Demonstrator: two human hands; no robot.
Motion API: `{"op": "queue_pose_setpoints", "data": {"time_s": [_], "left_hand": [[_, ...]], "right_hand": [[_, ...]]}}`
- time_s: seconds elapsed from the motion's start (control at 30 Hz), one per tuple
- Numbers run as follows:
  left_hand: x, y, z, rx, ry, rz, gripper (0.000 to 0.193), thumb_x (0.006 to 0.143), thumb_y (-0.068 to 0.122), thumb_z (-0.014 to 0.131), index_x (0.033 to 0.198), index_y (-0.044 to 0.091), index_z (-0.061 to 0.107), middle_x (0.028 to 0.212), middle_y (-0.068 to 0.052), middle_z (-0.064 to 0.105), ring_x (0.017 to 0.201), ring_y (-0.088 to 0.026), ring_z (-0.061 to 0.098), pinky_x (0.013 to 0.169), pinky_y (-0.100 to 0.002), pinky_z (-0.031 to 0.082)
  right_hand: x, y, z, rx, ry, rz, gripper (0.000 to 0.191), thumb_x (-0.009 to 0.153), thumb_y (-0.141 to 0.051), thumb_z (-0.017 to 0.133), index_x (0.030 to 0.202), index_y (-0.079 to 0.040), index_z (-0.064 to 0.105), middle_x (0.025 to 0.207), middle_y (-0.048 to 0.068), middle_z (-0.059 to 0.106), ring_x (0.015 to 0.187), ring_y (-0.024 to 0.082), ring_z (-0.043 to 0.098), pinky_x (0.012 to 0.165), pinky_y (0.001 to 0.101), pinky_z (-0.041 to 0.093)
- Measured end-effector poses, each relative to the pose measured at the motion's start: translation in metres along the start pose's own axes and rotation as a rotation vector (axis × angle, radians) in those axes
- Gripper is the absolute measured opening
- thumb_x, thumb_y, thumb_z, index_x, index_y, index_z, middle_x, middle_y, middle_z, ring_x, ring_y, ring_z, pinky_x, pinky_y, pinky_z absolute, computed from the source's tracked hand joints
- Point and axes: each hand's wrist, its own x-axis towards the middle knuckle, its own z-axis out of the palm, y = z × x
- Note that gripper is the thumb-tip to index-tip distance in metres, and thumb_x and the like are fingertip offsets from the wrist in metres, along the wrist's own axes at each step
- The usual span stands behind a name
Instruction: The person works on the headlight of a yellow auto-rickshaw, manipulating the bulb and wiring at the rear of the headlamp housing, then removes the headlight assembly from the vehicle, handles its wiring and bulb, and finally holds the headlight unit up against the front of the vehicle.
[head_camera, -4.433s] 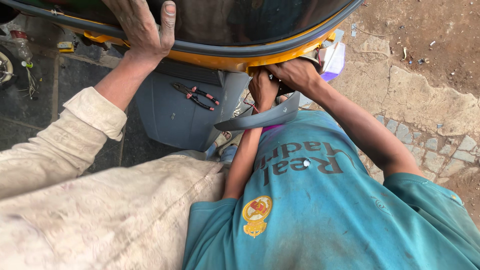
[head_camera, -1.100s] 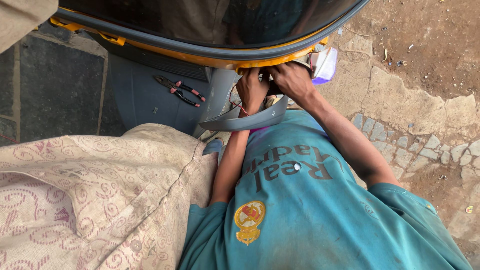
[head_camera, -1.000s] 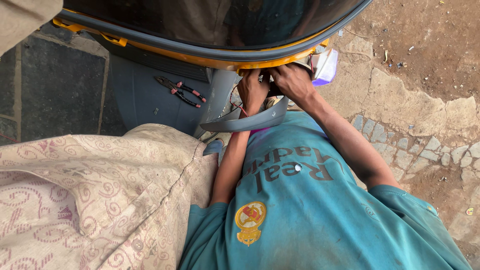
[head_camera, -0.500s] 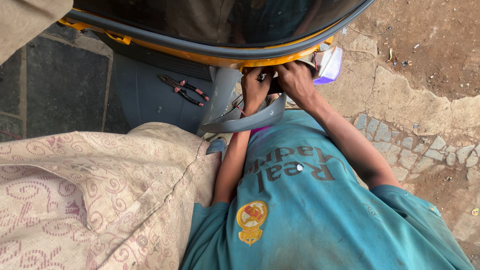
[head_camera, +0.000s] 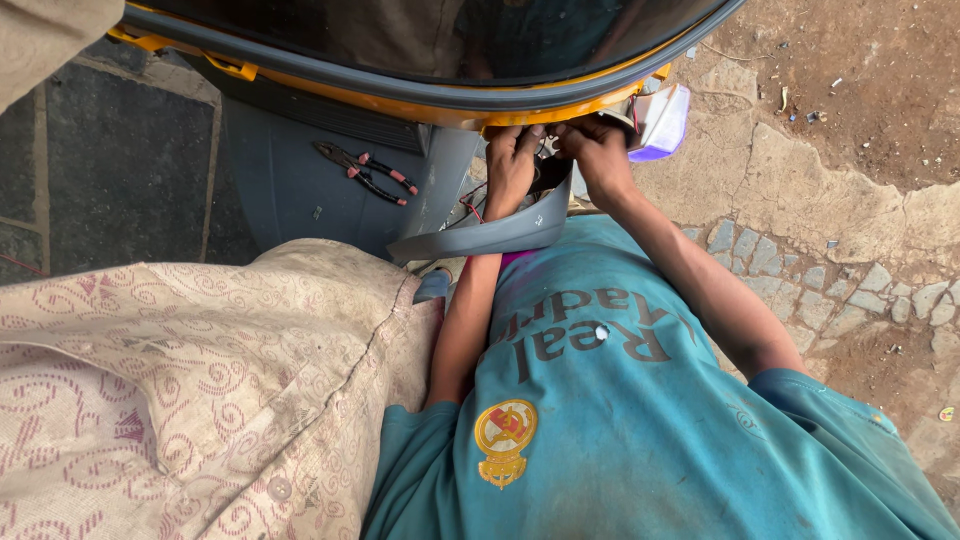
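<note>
Front wiring job is judged part-done, not closed up.
Co-worker's hands (head_camera: 512, 160) are curled around wires (head_camera: 470, 205) under yellow rim (head_camera: 400, 105); grey panel (head_camera: 480, 235) is hung loose; pliers (head_camera: 365, 172) are left aside; wearer's own fingers can't be told, out of view.

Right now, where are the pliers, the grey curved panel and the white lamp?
pliers (head_camera: 388, 175), head view, red handle.
grey curved panel (head_camera: 480, 236), head view, its middle.
white lamp (head_camera: 662, 122), head view, its lens.

The person wore a dusty cream shirt (head_camera: 200, 380) with faded maroon swirls, pale buttons (head_camera: 279, 489) and a plain beige sleeve (head_camera: 50, 40).
</note>
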Motion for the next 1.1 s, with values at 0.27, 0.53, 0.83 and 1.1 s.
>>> {"op": "queue_pose_setpoints", "data": {"time_s": [0.27, 0.53, 0.83, 1.1], "left_hand": [[-0.005, 0.005, 0.003, 0.319, 0.051, -0.031, 0.021, 0.103, 0.023, 0.062, 0.112, 0.006, 0.070, 0.102, -0.019, 0.074, 0.094, -0.040, 0.069, 0.078, -0.044, 0.051], [-0.006, 0.015, -0.002, 0.227, 0.077, 0.011, 0.018, 0.097, 0.019, 0.066, 0.107, 0.006, 0.072, 0.091, -0.016, 0.075, 0.084, -0.037, 0.072, 0.074, -0.042, 0.054], [-0.006, 0.006, -0.002, 0.468, 0.092, 0.319, 0.007, 0.095, 0.013, 0.068, 0.100, 0.008, 0.071, 0.085, -0.017, 0.072, 0.078, -0.040, 0.070, 0.066, -0.047, 0.054], [-0.015, 0.006, 0.006, 0.314, 0.042, 0.155, 0.009, 0.097, 0.011, 0.064, 0.102, 0.005, 0.071, 0.090, -0.016, 0.075, 0.083, -0.038, 0.073, 0.069, -0.043, 0.056]], "right_hand": [[0.013, 0.001, 0.009, 0.127, -0.043, 0.098, 0.017, 0.099, -0.007, 0.065, 0.114, -0.001, 0.071, 0.106, 0.004, 0.074, 0.091, 0.013, 0.065, 0.085, 0.0296, 0.053], [0.012, -0.015, 0.016, 0.349, -0.055, 0.213, 0.019, 0.096, -0.009, 0.072, 0.115, -0.005, 0.070, 0.108, 0.003, 0.072, 0.098, 0.014, 0.063, 0.084, 0.0312, 0.049], [0.021, -0.012, 0.026, 0.385, 0.072, 0.257, 0.022, 0.093, -0.004, 0.067, 0.114, 0.002, 0.069, 0.109, 0.012, 0.073, 0.097, 0.020, 0.069, 0.086, 0.0360, 0.056], [0.007, -0.011, 0.029, 0.014, 0.173, 0.059, 0.024, 0.092, -0.009, 0.069, 0.113, 0.003, 0.069, 0.111, 0.012, 0.073, 0.096, 0.021, 0.068, 0.082, 0.0377, 0.056]]}}
